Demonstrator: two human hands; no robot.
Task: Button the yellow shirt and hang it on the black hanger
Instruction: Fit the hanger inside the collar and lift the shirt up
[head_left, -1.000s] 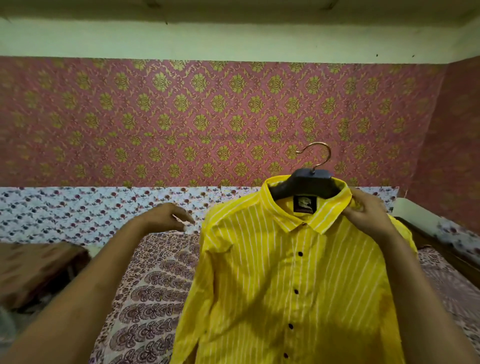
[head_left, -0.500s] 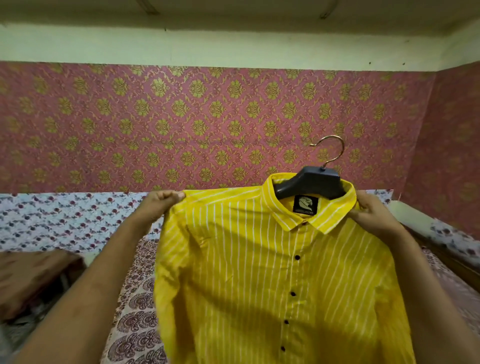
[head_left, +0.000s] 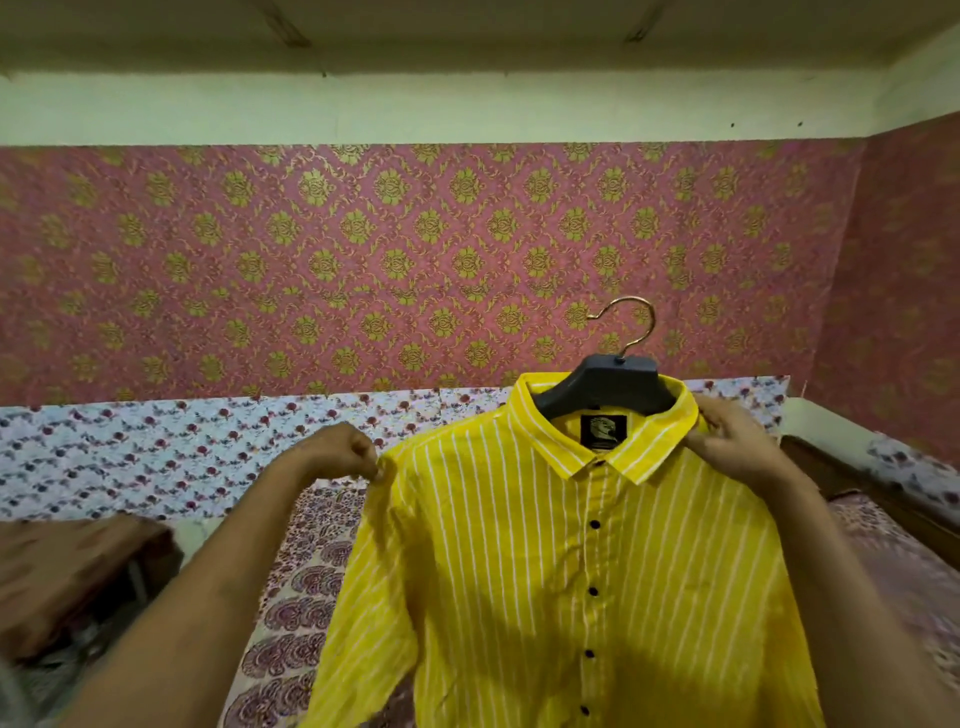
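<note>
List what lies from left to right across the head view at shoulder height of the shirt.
Brown cloth bundle → left hand pinching the shirt's shoulder → yellow white-striped shirt → black plastic hanger with brass hook → right hand gripping the collar side.

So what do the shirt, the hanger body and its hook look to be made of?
Shirt: thin woven cloth, likely cotton; matte, creases and drapes. Hanger body: dark, smooth, moulded, probably plastic. Hook: thin bent wire with coppery gleam, apparently metal.

Back wall at twelve o'clock: pink paper with gold medallions, pale green band above, floral strip below. Same paper on side wall at two. Paisley bedsheet at seven; brown bundle at eight. Lighting dim.
</note>
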